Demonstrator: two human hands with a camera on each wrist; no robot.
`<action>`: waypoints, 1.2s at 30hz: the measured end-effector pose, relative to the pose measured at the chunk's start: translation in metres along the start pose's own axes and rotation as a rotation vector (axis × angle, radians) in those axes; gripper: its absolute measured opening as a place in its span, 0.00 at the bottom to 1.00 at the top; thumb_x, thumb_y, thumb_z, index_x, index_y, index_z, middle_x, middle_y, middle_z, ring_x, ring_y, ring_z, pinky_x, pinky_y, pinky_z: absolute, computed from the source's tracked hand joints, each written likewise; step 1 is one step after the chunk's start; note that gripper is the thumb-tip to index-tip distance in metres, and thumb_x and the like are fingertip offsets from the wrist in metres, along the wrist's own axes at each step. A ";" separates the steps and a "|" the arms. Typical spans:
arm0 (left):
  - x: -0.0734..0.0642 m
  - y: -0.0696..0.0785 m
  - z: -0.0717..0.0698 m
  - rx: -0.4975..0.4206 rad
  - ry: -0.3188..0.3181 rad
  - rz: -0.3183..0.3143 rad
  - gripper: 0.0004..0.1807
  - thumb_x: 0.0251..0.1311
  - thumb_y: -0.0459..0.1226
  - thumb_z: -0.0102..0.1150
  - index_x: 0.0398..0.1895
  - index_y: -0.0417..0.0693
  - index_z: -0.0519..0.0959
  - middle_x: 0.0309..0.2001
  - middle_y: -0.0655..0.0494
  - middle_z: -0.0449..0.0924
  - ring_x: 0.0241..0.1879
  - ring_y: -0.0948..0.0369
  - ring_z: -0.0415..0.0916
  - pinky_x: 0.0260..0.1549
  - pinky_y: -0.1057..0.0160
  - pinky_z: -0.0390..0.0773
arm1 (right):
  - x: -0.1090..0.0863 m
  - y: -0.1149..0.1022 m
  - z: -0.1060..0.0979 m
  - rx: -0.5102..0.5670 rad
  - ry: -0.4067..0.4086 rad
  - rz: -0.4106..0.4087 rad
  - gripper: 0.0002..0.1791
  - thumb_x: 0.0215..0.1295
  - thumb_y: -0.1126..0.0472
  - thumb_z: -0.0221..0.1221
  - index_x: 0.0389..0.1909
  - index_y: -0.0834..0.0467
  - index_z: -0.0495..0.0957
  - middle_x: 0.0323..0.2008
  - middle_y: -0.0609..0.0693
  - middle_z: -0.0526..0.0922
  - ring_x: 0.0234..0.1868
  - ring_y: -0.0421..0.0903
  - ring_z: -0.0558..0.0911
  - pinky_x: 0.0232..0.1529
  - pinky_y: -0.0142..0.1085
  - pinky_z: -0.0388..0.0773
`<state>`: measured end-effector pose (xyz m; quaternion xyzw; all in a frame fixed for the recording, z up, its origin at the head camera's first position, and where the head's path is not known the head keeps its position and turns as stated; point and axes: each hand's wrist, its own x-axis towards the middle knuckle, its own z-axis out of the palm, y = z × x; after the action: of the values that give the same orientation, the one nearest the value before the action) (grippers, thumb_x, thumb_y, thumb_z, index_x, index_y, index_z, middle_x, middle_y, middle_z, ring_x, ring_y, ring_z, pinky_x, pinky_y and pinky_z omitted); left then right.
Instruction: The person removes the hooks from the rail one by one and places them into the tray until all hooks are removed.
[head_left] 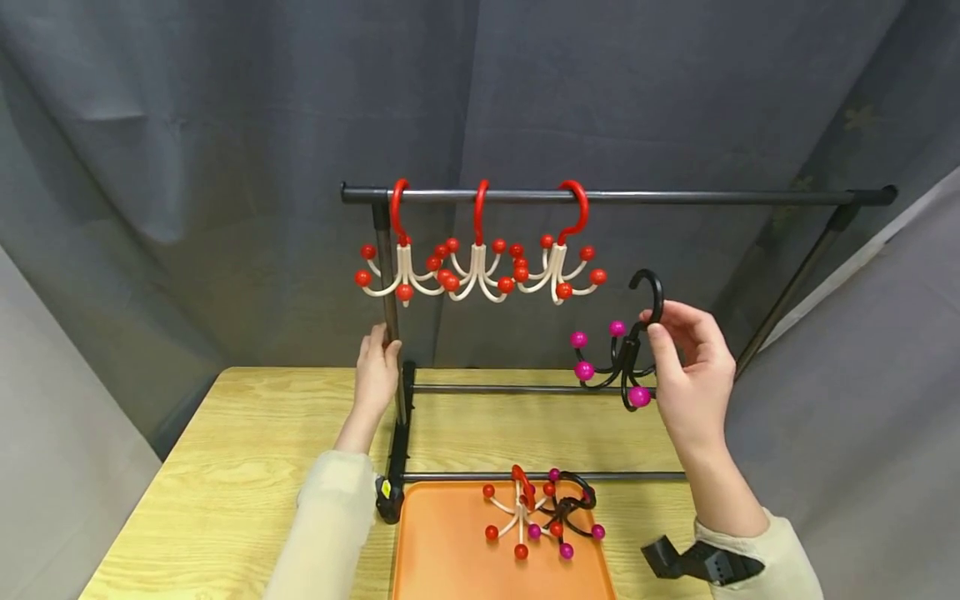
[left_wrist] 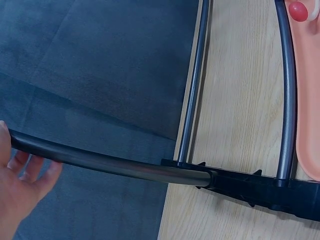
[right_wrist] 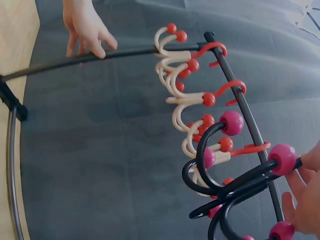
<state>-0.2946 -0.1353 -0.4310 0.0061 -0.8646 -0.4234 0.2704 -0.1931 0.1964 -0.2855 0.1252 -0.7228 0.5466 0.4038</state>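
Observation:
My right hand [head_left: 693, 367] pinches a black multi-arm hook hanger [head_left: 628, 358] with magenta ball tips by the base of its curved hook. This hanger is in the air, below the top bar and to the right of the hung ones. With my left hand [head_left: 377, 375] I grip the left upright post [left_wrist: 115, 162] of a dark metal rack. Three cream hangers with red hooks and red balls hang from the rack's top bar [head_left: 712, 197]: one at the left post [head_left: 403, 258], one in the middle [head_left: 478, 258], one further right [head_left: 557, 262].
An orange tray [head_left: 442, 567] lies on the wooden table [head_left: 225, 467]. In it are a cream and red hanger [head_left: 520, 517] and a black and magenta hanger [head_left: 570, 506], overlapping. Two lower rack bars cross the table behind the tray. A grey curtain [head_left: 225, 167] hangs behind.

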 end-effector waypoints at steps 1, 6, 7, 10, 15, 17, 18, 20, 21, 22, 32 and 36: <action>0.000 0.000 0.000 0.001 -0.003 0.001 0.20 0.65 0.40 0.46 0.57 0.39 0.64 0.42 0.37 0.68 0.38 0.40 0.73 0.37 0.43 0.71 | -0.004 0.000 0.000 -0.006 -0.007 0.010 0.12 0.59 0.71 0.56 0.45 0.67 0.74 0.35 0.38 0.79 0.40 0.35 0.79 0.44 0.23 0.71; 0.000 0.000 0.000 0.001 -0.004 0.015 0.20 0.65 0.40 0.46 0.57 0.39 0.64 0.42 0.37 0.68 0.37 0.41 0.72 0.37 0.44 0.71 | -0.022 0.001 0.001 -0.013 -0.059 0.060 0.12 0.60 0.69 0.56 0.44 0.67 0.74 0.36 0.38 0.80 0.41 0.35 0.78 0.44 0.23 0.71; 0.001 0.000 0.000 0.000 -0.001 0.015 0.20 0.65 0.40 0.46 0.56 0.39 0.64 0.42 0.37 0.68 0.37 0.41 0.72 0.36 0.44 0.71 | -0.026 0.001 0.002 -0.013 -0.076 0.074 0.11 0.60 0.69 0.56 0.44 0.67 0.74 0.36 0.38 0.80 0.41 0.35 0.78 0.44 0.23 0.71; 0.001 0.000 0.000 0.000 0.004 0.016 0.20 0.65 0.40 0.46 0.56 0.39 0.64 0.42 0.37 0.68 0.37 0.41 0.73 0.36 0.44 0.72 | -0.037 0.002 0.004 -0.004 -0.124 0.123 0.11 0.60 0.69 0.57 0.43 0.67 0.74 0.35 0.37 0.81 0.41 0.35 0.78 0.45 0.23 0.70; 0.004 0.000 0.000 -0.007 -0.003 0.016 0.20 0.65 0.39 0.47 0.56 0.39 0.65 0.44 0.37 0.69 0.40 0.41 0.73 0.39 0.44 0.71 | -0.054 0.002 0.010 0.010 -0.182 0.176 0.10 0.58 0.71 0.58 0.41 0.66 0.75 0.34 0.35 0.80 0.40 0.34 0.78 0.48 0.23 0.69; 0.004 0.001 0.000 -0.012 -0.004 0.020 0.20 0.64 0.37 0.48 0.56 0.38 0.65 0.45 0.37 0.70 0.41 0.41 0.73 0.40 0.44 0.71 | -0.060 0.002 0.012 0.012 -0.208 0.195 0.10 0.57 0.72 0.58 0.40 0.66 0.76 0.33 0.36 0.79 0.40 0.34 0.77 0.49 0.23 0.68; 0.005 0.002 0.000 -0.013 -0.004 0.019 0.20 0.64 0.38 0.47 0.56 0.38 0.65 0.46 0.38 0.70 0.42 0.42 0.73 0.40 0.44 0.71 | -0.063 0.002 0.014 0.010 -0.220 0.209 0.10 0.56 0.72 0.59 0.40 0.65 0.76 0.33 0.37 0.79 0.40 0.34 0.77 0.49 0.23 0.68; 0.005 0.002 0.000 -0.016 -0.007 0.018 0.19 0.64 0.39 0.47 0.56 0.39 0.65 0.46 0.39 0.72 0.42 0.42 0.73 0.41 0.45 0.71 | -0.070 0.002 0.016 0.005 -0.247 0.238 0.09 0.56 0.71 0.59 0.39 0.64 0.77 0.33 0.38 0.79 0.41 0.34 0.77 0.48 0.24 0.68; 0.004 0.003 0.000 -0.017 -0.008 0.017 0.19 0.64 0.39 0.47 0.55 0.40 0.66 0.45 0.39 0.72 0.42 0.43 0.74 0.40 0.45 0.71 | -0.073 0.003 0.017 0.004 -0.263 0.249 0.09 0.55 0.71 0.60 0.39 0.64 0.77 0.33 0.40 0.80 0.41 0.34 0.76 0.48 0.25 0.68; 0.004 0.003 0.000 -0.019 -0.007 0.019 0.19 0.64 0.40 0.47 0.54 0.40 0.66 0.45 0.40 0.72 0.41 0.43 0.74 0.39 0.45 0.72 | -0.076 0.003 0.019 0.003 -0.280 0.255 0.09 0.56 0.71 0.60 0.38 0.63 0.77 0.34 0.41 0.80 0.41 0.34 0.76 0.48 0.25 0.68; 0.000 0.001 0.001 -0.031 0.023 0.028 0.17 0.63 0.40 0.48 0.51 0.41 0.67 0.42 0.41 0.73 0.40 0.44 0.74 0.39 0.45 0.72 | -0.108 0.005 0.038 0.057 -0.431 0.322 0.09 0.54 0.69 0.61 0.37 0.61 0.76 0.36 0.48 0.83 0.44 0.36 0.77 0.49 0.28 0.68; -0.001 0.000 0.001 -0.035 0.038 0.043 0.17 0.63 0.40 0.47 0.50 0.40 0.68 0.41 0.40 0.73 0.39 0.43 0.74 0.39 0.45 0.71 | -0.120 0.004 0.047 0.057 -0.479 0.369 0.09 0.54 0.70 0.61 0.37 0.58 0.76 0.37 0.46 0.82 0.44 0.37 0.77 0.49 0.32 0.70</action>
<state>-0.2939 -0.1344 -0.4314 -0.0092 -0.8517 -0.4325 0.2957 -0.1396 0.1251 -0.3783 0.1284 -0.7924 0.5857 0.1122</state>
